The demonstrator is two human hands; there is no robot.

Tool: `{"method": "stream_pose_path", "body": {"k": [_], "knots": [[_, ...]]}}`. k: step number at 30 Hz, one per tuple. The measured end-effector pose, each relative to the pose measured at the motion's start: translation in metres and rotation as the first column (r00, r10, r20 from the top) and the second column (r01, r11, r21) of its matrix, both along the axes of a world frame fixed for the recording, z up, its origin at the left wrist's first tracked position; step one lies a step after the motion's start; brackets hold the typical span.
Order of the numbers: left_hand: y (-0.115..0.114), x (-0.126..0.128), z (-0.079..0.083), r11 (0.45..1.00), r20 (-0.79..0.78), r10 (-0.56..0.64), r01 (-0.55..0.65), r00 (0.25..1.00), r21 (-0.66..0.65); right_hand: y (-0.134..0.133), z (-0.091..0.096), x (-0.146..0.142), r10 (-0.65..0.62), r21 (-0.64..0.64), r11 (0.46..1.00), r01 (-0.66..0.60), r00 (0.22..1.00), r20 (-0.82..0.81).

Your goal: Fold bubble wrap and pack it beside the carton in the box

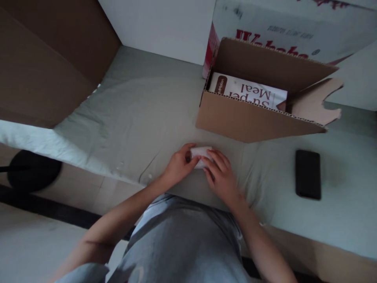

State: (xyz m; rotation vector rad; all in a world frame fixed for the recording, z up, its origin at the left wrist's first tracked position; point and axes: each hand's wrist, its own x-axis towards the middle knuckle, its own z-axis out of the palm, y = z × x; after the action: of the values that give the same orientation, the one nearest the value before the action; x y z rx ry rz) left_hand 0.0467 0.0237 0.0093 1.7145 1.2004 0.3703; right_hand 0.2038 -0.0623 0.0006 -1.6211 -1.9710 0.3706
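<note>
Between my hands is a small white bundle [201,151], roughly oblong, lying low over the pale green cloth; its kind is not clear. My left hand [180,162] grips its left end, thumb on the near side and fingers at the far side. From the right, my right hand [220,171] has its fingers bent over the other end, the fingertips pressing on top. The fingers hide part of the bundle. Just beyond it stands an open cardboard box [235,120] with a white "Super Meal" carton [250,88] inside.
A black phone-like slab [308,174] lies on the green cloth [141,94] to the right. A large brown carton [44,67] rises at the left, and a white box with red lettering [265,23] stands at the back. On the floor at left is a round black base [32,171].
</note>
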Motion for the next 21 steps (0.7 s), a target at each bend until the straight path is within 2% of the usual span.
{"method": "stream_pose_path", "body": {"k": [2, 5, 8, 10, 14, 16, 18, 21], "knots": [[0.006, -0.003, 0.007, 1.000, -0.009, -0.011, 0.012, 1.000, 0.013, 0.006, 0.000, 0.002, -0.027, -0.051, 0.998, 0.027, 1.000, -0.004], [0.008, -0.015, 0.016, 0.995, -0.073, 0.011, -0.003, 0.997, 0.101, 0.015, -0.002, 0.008, -0.061, -0.075, 0.996, 0.056, 0.996, -0.059], [0.000, -0.022, 0.016, 0.994, -0.138, 0.002, 0.013, 0.990, 0.107, 0.016, -0.004, 0.008, -0.098, -0.073, 0.993, 0.088, 0.985, -0.142], [-0.008, -0.019, 0.010, 0.992, -0.068, 0.008, 0.001, 0.998, 0.125, 0.011, -0.004, 0.004, -0.112, -0.086, 0.992, 0.097, 0.975, -0.194], [-0.026, -0.002, 0.006, 0.962, 0.165, 0.065, -0.106, 0.984, 0.251, -0.009, 0.002, -0.003, -0.109, -0.089, 0.993, 0.083, 0.936, -0.335], [-0.032, 0.005, 0.013, 0.967, 0.248, -0.012, -0.052, 0.969, 0.250, -0.019, 0.010, 0.003, -0.185, -0.064, 0.983, 0.175, 0.895, -0.405], [-0.035, 0.010, 0.025, 0.965, 0.313, -0.154, 0.075, 0.937, 0.251, -0.028, 0.022, 0.014, -0.245, -0.080, 0.969, 0.235, 0.846, -0.474], [-0.034, 0.014, 0.045, 0.921, 0.383, -0.355, 0.247, 0.853, 0.302, -0.040, 0.047, 0.034, -0.205, -0.205, 0.973, 0.110, 0.819, -0.535]]}}
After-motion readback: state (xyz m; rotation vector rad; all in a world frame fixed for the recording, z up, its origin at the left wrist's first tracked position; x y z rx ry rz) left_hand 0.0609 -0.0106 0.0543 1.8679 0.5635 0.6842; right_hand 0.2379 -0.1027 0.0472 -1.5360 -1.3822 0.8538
